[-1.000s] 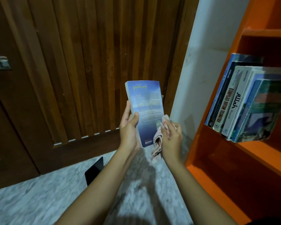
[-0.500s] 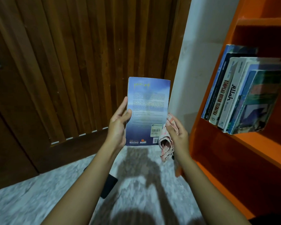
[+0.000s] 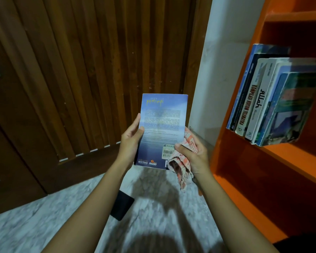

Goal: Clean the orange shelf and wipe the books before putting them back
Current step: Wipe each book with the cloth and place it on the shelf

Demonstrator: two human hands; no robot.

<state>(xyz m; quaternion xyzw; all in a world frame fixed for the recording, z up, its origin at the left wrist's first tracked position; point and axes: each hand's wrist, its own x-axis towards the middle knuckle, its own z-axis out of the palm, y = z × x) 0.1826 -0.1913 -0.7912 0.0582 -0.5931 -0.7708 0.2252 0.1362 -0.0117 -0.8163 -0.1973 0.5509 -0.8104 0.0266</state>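
Presently, head view: the left hand [image 3: 130,141] grips the left edge of a blue book [image 3: 162,125], thumb on the back cover, fingers behind it. The book is held upright with its back cover toward the camera and a barcode sticker near its lower right corner. The right hand [image 3: 193,156] clutches an orange-and-white cloth [image 3: 181,161] bunched against the book's lower right edge, loose end hanging below. The book is in front of the wooden door [image 3: 98,70], left of the orange shelf [image 3: 299,161]. A row of books [image 3: 274,106] stands leaning on one shelf board, spines outward. A flat black object [image 3: 121,207] lies on the marble floor [image 3: 35,225] beneath the left forearm.
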